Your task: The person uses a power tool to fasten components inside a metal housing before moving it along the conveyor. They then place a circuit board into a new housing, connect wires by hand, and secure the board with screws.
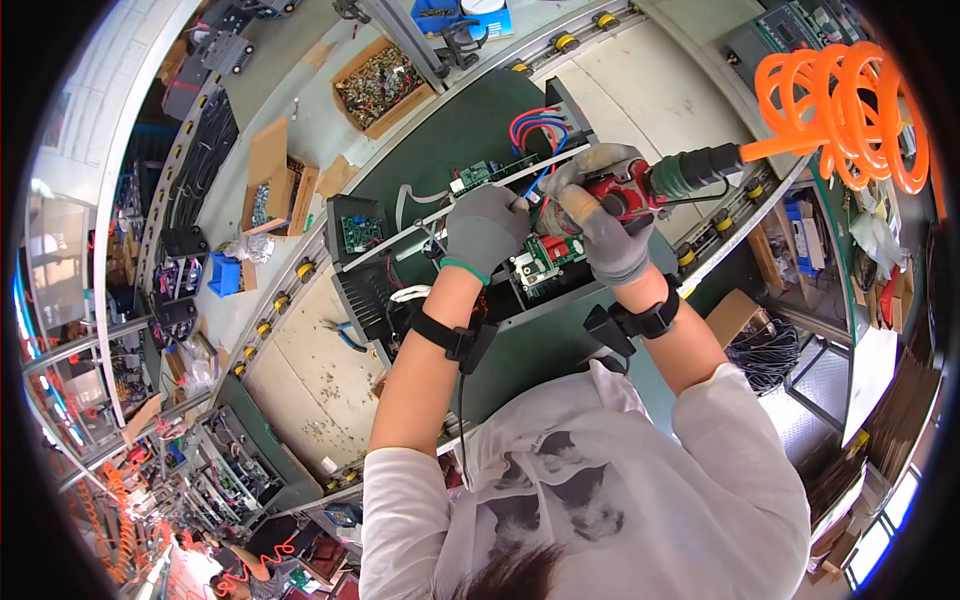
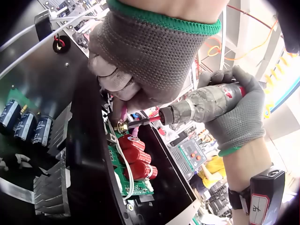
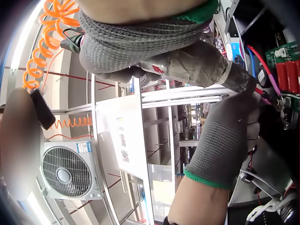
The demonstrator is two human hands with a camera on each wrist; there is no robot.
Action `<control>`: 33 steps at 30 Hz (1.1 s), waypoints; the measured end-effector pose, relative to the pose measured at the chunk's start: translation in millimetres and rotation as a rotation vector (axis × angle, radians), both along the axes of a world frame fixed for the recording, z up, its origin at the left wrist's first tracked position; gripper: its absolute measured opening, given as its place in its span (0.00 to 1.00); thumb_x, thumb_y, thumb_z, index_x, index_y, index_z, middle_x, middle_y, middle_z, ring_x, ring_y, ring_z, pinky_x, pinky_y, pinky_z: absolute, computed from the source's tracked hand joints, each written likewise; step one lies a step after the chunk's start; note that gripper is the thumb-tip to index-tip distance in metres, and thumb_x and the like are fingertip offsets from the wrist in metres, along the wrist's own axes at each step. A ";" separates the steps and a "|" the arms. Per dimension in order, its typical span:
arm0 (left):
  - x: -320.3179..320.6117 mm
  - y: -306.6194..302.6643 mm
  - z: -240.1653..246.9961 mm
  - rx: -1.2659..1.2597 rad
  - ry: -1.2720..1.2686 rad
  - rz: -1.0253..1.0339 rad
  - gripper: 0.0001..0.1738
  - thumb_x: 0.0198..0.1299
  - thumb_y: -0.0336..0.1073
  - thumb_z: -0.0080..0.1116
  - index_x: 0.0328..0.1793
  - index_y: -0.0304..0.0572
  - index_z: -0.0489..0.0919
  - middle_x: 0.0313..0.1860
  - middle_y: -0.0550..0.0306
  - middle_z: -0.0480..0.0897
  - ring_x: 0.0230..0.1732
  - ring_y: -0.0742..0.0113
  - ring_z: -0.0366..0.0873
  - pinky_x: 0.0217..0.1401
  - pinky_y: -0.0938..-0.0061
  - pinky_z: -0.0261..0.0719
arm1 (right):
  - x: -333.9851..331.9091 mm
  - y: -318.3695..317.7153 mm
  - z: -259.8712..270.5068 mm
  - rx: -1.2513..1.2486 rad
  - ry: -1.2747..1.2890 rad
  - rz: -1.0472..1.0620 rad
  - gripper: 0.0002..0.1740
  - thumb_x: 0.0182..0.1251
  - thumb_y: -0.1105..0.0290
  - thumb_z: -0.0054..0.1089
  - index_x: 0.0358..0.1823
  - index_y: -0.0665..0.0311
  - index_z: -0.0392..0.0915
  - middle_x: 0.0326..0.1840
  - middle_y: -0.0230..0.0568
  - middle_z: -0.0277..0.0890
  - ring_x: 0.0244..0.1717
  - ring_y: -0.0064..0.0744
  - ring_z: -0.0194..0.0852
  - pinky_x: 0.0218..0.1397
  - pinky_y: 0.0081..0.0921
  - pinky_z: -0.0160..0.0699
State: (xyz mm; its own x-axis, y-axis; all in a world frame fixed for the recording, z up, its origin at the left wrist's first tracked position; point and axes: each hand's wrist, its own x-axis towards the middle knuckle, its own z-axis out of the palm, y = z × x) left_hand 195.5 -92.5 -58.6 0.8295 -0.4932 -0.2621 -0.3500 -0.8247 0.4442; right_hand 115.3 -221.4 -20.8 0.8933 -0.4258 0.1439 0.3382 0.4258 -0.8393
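- We hold the taped, rounded power driver (image 2: 201, 105) in our right hand (image 1: 608, 235), grey-gloved fingers curled round its body.
- Our left hand (image 1: 487, 232), in a knitted, dotted grey glove with a green cuff, has its fingers curled in beside the driver's nose; we cannot tell whether they grip anything.
- The driver's slim bit (image 2: 154, 119) reaches towards a brassy, round metal fitting (image 2: 122, 127) at the edge of the green circuit board (image 2: 140, 188).
- Close by on that board we see glossy red cylinders (image 2: 143, 169).
- Both hands work over the black sheet-metal chassis (image 1: 375, 300), an open box lying on a smooth green surface (image 1: 510, 385).
- Inside it are dark blue cylinders (image 2: 23, 126) and a grey metal heat sink (image 2: 51, 190) with thin fins.
- From the driver's rear runs a springy, glossy orange hose (image 1: 780, 146), coiled in loops.
- Blue-handled pliers (image 1: 350, 340) lie beside the chassis.
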 end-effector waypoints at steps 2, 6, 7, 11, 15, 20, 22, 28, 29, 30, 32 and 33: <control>2.9 -1.3 -2.5 0.012 0.005 0.008 0.15 0.54 0.43 0.53 0.27 0.43 0.84 0.28 0.45 0.82 0.33 0.46 0.81 0.39 0.58 0.79 | 2.1 -3.6 -3.4 -0.027 -0.006 0.017 0.17 0.53 0.85 0.52 0.45 0.63 0.67 0.33 0.42 0.73 0.37 0.35 0.75 0.50 0.41 0.78; 3.0 -3.4 -2.1 0.046 0.016 0.049 0.14 0.50 0.44 0.55 0.26 0.43 0.84 0.26 0.45 0.82 0.31 0.47 0.81 0.37 0.60 0.79 | 3.7 -5.7 -6.0 -0.084 -0.042 0.082 0.19 0.52 0.87 0.51 0.46 0.65 0.68 0.34 0.42 0.74 0.33 0.29 0.74 0.40 0.32 0.77; 2.0 -4.7 0.2 0.087 0.028 0.067 0.15 0.50 0.46 0.57 0.27 0.43 0.85 0.27 0.45 0.82 0.32 0.47 0.81 0.37 0.61 0.79 | 4.0 -5.0 -6.0 -0.088 -0.088 0.068 0.19 0.51 0.88 0.52 0.46 0.66 0.70 0.34 0.41 0.74 0.28 0.24 0.73 0.30 0.23 0.75; -0.7 -6.8 7.3 0.168 -0.003 0.073 0.16 0.50 0.48 0.57 0.28 0.44 0.85 0.30 0.46 0.83 0.33 0.49 0.82 0.38 0.62 0.80 | 3.4 -1.0 -5.5 -0.091 -0.100 0.082 0.19 0.50 0.88 0.52 0.46 0.67 0.70 0.34 0.41 0.74 0.29 0.25 0.73 0.31 0.24 0.76; 5.8 -1.2 11.0 0.283 0.051 0.021 0.14 0.51 0.48 0.58 0.33 0.48 0.85 0.33 0.48 0.84 0.37 0.50 0.83 0.41 0.63 0.80 | 2.5 0.3 -4.2 -0.171 -0.090 0.174 0.21 0.50 0.88 0.52 0.47 0.67 0.69 0.35 0.42 0.74 0.33 0.27 0.75 0.37 0.26 0.78; -6.2 11.0 -8.9 0.033 -0.021 0.139 0.10 0.53 0.45 0.60 0.34 0.51 0.84 0.31 0.52 0.84 0.37 0.52 0.82 0.40 0.61 0.78 | 1.8 4.1 -5.4 -0.223 -0.084 0.172 0.19 0.50 0.89 0.53 0.45 0.67 0.69 0.35 0.42 0.75 0.36 0.30 0.77 0.40 0.29 0.80; -7.9 11.0 -8.7 0.013 -0.055 0.160 0.10 0.53 0.45 0.60 0.34 0.51 0.84 0.31 0.53 0.83 0.36 0.52 0.82 0.39 0.61 0.78 | 4.5 4.1 -7.6 -0.232 -0.097 0.181 0.19 0.50 0.89 0.53 0.45 0.67 0.68 0.36 0.43 0.75 0.36 0.30 0.77 0.39 0.28 0.80; -4.4 11.8 -8.8 -0.014 -0.005 0.137 0.10 0.53 0.45 0.60 0.33 0.50 0.84 0.29 0.52 0.83 0.37 0.51 0.82 0.40 0.60 0.78 | 7.5 11.6 -8.3 -0.301 -0.028 0.209 0.16 0.54 0.86 0.55 0.44 0.66 0.68 0.36 0.43 0.75 0.31 0.26 0.75 0.33 0.25 0.79; -2.7 12.8 -7.6 -0.019 -0.003 0.153 0.10 0.53 0.45 0.60 0.33 0.50 0.84 0.29 0.52 0.83 0.37 0.51 0.82 0.40 0.60 0.78 | 7.9 13.9 -6.4 -0.305 -0.027 0.225 0.16 0.54 0.86 0.55 0.44 0.66 0.68 0.36 0.43 0.75 0.31 0.26 0.75 0.33 0.25 0.79; -0.8 13.3 -8.7 -0.022 0.011 0.144 0.11 0.54 0.45 0.60 0.33 0.49 0.84 0.30 0.52 0.83 0.37 0.51 0.82 0.40 0.60 0.79 | 8.7 15.8 -3.9 -0.259 0.002 0.234 0.16 0.55 0.86 0.55 0.44 0.66 0.68 0.35 0.43 0.75 0.29 0.26 0.75 0.31 0.24 0.79; 1.9 12.6 -10.9 -0.030 0.034 0.142 0.10 0.54 0.45 0.59 0.32 0.50 0.85 0.32 0.52 0.84 0.38 0.52 0.83 0.41 0.61 0.79 | 9.3 22.2 1.8 -0.216 0.028 0.225 0.15 0.56 0.87 0.54 0.44 0.66 0.67 0.33 0.43 0.75 0.27 0.26 0.74 0.27 0.23 0.78; 2.8 12.2 -12.7 -0.035 0.034 0.156 0.10 0.54 0.45 0.59 0.32 0.50 0.85 0.32 0.52 0.84 0.38 0.52 0.83 0.41 0.61 0.79 | 9.3 24.2 1.7 -0.220 0.027 0.238 0.15 0.56 0.87 0.54 0.44 0.66 0.67 0.33 0.43 0.75 0.27 0.26 0.74 0.27 0.23 0.78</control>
